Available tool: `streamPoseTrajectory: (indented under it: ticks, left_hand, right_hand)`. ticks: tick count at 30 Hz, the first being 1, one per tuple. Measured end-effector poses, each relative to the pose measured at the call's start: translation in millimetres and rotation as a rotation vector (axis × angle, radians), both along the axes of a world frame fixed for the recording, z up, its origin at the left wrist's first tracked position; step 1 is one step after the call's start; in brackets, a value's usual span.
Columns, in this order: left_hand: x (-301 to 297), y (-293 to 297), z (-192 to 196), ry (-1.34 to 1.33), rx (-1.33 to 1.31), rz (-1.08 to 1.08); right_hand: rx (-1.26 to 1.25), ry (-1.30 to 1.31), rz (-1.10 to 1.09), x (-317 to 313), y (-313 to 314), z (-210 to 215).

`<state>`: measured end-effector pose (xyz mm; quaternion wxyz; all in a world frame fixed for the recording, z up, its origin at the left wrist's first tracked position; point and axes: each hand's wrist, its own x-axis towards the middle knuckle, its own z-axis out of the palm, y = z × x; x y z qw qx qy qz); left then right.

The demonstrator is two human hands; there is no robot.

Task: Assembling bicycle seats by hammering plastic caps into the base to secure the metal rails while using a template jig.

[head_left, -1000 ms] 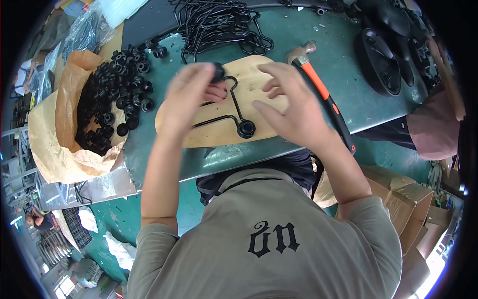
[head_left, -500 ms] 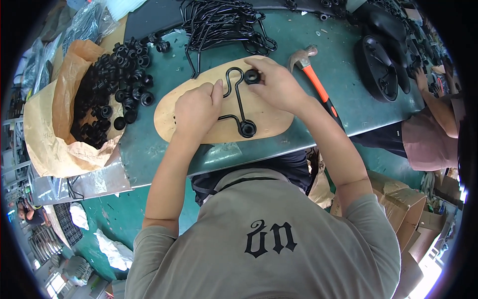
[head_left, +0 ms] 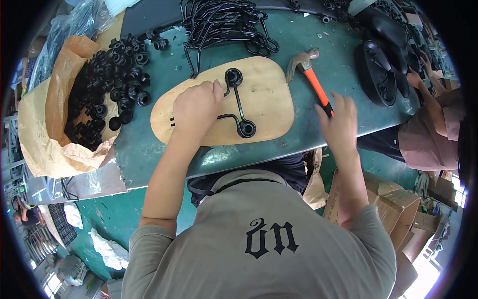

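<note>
A bent black metal rod bracket (head_left: 239, 103) lies on the pale wooden board (head_left: 271, 107). My left hand (head_left: 198, 107) is closed round the bracket's left part and hides it. A black rubber bushing (head_left: 233, 77) sits in the far loop, and another bushing (head_left: 246, 129) sits in the near loop. Right of the board, my right hand (head_left: 340, 124) is slightly blurred, with thumb and fingers apart. It is by the handle end of a claw hammer (head_left: 317, 84) with an orange and black grip, and nothing shows in it.
On the left stands an opened brown paper bag (head_left: 37, 134), with many loose black bushings (head_left: 132, 92) in and beside it. A stack of black rod brackets (head_left: 224, 27) lies beyond the board. At right are black moulded shells (head_left: 377, 72) and a co-worker's arm (head_left: 432, 102).
My right hand has let go of the bushing, now in the far loop, and moved right and nearer to the hammer's handle. My left hand keeps its grip on the bracket.
</note>
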<state>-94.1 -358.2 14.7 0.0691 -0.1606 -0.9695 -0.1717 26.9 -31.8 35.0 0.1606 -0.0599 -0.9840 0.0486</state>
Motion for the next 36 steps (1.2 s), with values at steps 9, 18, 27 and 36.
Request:
streamPoseTrajectory:
  ticks: [9,18,27,36]
  left_hand:
    - [-1.4,2.8,0.4,0.009,0.014,-0.003]
    - [-5.0,-9.0,-9.4,0.249,0.137,0.156]
    - [-5.6,-12.0,-16.8,-0.016,0.191,0.363]
    - [-6.8,-12.3,-21.7,-0.109,0.131,0.381]
  right_hand:
    - [-0.089,-0.284,-0.283,81.5,30.2,-18.2]
    - [-1.426,-0.477,-0.444,68.5,-20.1,54.4]
    - [-1.013,-0.475,-0.02,67.7,-64.2,64.7]
    - [-1.175,-0.554,-0.16,49.1,-65.3,95.4]
